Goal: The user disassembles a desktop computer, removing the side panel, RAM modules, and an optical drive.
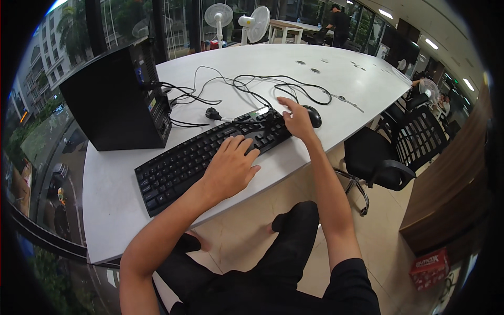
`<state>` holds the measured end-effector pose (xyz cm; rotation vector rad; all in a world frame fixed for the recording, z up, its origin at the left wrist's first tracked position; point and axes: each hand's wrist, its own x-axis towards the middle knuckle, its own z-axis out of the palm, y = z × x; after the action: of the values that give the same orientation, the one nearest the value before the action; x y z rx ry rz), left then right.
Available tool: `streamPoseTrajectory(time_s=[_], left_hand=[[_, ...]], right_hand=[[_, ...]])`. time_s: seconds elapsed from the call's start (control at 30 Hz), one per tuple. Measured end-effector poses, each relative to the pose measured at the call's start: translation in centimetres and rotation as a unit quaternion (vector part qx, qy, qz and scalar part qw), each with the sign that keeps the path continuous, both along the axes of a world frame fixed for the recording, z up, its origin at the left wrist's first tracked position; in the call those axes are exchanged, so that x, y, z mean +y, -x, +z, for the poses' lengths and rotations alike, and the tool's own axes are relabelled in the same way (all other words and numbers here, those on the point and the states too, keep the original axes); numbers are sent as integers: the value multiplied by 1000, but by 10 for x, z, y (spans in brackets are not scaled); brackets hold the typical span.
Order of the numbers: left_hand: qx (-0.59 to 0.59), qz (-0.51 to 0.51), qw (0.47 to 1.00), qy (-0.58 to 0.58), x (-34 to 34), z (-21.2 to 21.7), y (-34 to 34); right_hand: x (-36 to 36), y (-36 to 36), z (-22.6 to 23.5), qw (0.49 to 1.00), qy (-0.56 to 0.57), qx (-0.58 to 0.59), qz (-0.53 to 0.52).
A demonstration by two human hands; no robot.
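Observation:
A long black keyboard [181, 171] lies aslant along the near edge of the white table. My left hand [231, 164] rests over its middle keys, fingers lying loosely apart and gripping nothing. At the keyboard's right end, my right hand [299, 121] is held with its fingers stretched out and apart, and nothing shows in it. Just right of that hand sits a black mouse [314, 116], partly covered by it. A bundle of black cable [270, 118] lies over the keyboard's right part, close to my right fingertips. A black plug [212, 113] rests behind the keyboard.
A black computer tower [113, 100] stands on the table [210, 58] at the left, cables trailing from its back. Loose cable [315, 101] loops farther off. A black office chair [388, 152] is at the right, fans [255, 24] at the back, and a red box [429, 269] on the floor.

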<state>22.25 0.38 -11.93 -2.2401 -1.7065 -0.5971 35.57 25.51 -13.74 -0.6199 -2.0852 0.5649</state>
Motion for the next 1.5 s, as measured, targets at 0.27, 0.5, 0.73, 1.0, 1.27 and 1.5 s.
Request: streamPoseTrajectory(time_s=[0.27,0.5,0.73,1.0,1.27,1.5], left_hand=[[-212,-161,964,3,-93,-67,-47],[-290,15,692,661,-89,-361,-10],[-454,89,359,811,-156,-431,-40],[-448,119,431,774,-90,-436,-55],[-408,178,497,745,-36,-427,-36],[-380,209,540,721,-10,-406,-23]], right_hand=[[-150,-81,-67,934,48,341,-91],[-209,-44,-304,908,244,-319,121],[-331,-18,-367,574,156,-706,386],[-337,-10,-359,585,257,-637,432],[-297,-40,-307,586,348,-592,430],[-266,-82,-256,588,407,-582,387]])
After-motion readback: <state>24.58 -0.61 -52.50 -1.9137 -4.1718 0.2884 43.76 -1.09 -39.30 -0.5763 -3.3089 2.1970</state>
